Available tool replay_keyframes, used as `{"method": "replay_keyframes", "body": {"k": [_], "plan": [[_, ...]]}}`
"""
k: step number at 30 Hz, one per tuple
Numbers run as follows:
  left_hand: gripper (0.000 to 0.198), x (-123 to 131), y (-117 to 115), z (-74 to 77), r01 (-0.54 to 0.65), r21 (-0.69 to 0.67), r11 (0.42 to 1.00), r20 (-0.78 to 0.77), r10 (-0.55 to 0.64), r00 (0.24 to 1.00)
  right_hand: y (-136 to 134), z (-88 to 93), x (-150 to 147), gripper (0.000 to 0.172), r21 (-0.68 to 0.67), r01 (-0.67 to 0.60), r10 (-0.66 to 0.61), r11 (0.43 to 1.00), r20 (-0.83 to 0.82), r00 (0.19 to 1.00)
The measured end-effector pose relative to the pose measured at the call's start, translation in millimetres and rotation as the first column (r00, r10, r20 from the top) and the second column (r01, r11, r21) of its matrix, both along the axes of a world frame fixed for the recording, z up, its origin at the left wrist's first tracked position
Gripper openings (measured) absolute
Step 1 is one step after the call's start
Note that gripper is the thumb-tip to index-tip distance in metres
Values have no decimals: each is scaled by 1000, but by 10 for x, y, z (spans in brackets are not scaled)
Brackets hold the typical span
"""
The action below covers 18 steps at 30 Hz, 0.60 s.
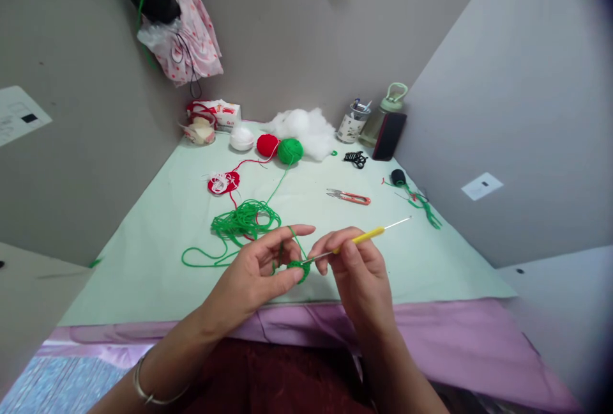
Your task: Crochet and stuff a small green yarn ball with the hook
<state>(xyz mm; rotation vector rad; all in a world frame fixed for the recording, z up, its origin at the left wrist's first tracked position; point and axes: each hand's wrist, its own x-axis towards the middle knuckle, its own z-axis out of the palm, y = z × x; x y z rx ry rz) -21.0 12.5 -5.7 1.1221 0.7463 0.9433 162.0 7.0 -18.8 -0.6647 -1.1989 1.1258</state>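
My left hand (261,267) pinches a small green crochet piece (299,269) between thumb and fingers, with green yarn looped over the raised index finger. My right hand (352,264) grips a crochet hook with a yellow handle (366,236); its metal tip meets the green piece. The yarn trails back to a loose green tangle (244,219) on the pale green table cover (431,260) and on to a green yarn ball (290,151).
At the back lie a red yarn ball (267,144), a white yarn ball (242,138), white stuffing (304,125), a cup of pens (352,123) and a bottle (390,107). Orange-handled snips (349,196), a red crochet piece (223,182) and black scissors (355,158) rest mid-table.
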Motion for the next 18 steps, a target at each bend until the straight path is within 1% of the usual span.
{"method": "replay_keyframes", "body": {"k": [2,4,6,8,10,12,13,15,16,17,18], "plan": [[50,-6,-4,-6,3,1,1000,-17,-3,1000,-9,-1,31,21,27,-17,17,999,25,1000],[50,-8,-11,-13,-1,15,1000,-38,2,999,-29,9,56,21,63,-5,0,998,78,997],[50,-5,-20,-13,-21,45,999,-75,24,997,-58,31,72,20,126,42,-62,991,165,984],[51,7,-27,-7,-60,90,994,-123,71,990,-95,53,80,21,233,83,-148,969,276,950],[50,28,-34,1,-121,163,979,-174,149,973,-134,61,82,21,382,78,-243,921,405,882],[46,53,-43,6,-189,264,946,-210,247,946,-173,41,77,20,525,41,-353,850,511,783],[44,64,-49,6,-217,312,925,-219,292,931,-190,21,72,20,581,28,-409,814,538,737],[42,80,-66,2,-248,376,893,-223,346,911,-214,-23,57,21,655,31,-500,755,545,673],[42,84,-75,-2,-252,392,885,-222,357,907,-219,-40,48,22,674,36,-526,738,541,656],[42,84,-84,-6,-255,401,880,-222,363,905,-219,-51,39,22,683,44,-536,729,530,657],[43,83,-91,-10,-261,406,876,-223,372,901,-213,-54,31,22,679,56,-527,732,513,678]]}}
